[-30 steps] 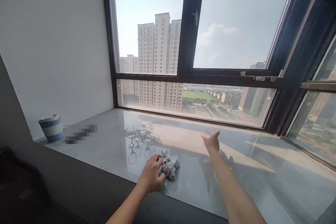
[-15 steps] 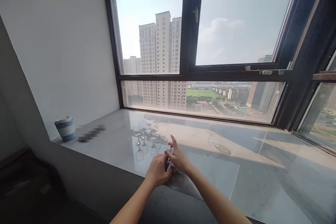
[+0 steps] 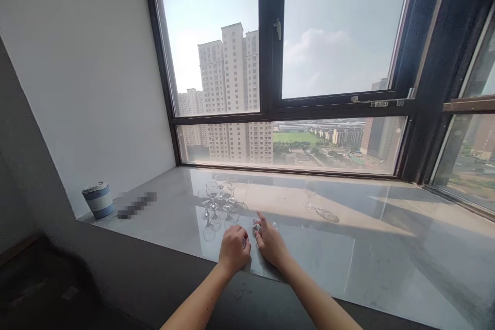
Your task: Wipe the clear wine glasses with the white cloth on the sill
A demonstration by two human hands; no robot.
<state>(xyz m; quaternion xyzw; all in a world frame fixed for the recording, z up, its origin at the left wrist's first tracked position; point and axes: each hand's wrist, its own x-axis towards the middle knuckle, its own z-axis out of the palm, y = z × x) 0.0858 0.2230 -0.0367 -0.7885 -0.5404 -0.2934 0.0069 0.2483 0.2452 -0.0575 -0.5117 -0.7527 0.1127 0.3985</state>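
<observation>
My left hand (image 3: 233, 248) is curled closed over the front edge of the windowsill (image 3: 166, 232). Something small may show between its thumb and fingers, but I cannot make it out. Just right of it, apart by a small gap, my right hand (image 3: 273, 245) is closed around a crumpled white cloth or tissue (image 3: 256, 225), index finger pointing forward. Bits of the white material stick out on both sides of the fingers. Beyond my left hand stands a cluster of several clear stemmed glasses (image 3: 212, 197), upright. One more stemmed glass (image 3: 309, 196) stands alone farther right.
A blue and white paint bucket (image 3: 99, 200) sits at the sill's left end by the wall. Beside it lies a blurred-out dark object (image 3: 136, 205). The dark window frame (image 3: 294, 169) borders the sill's back, and sunlight falls across its right part.
My hands, together around the white material before, have moved apart. The white material has gone with my right hand, slightly to the right. The view has shifted a little.
</observation>
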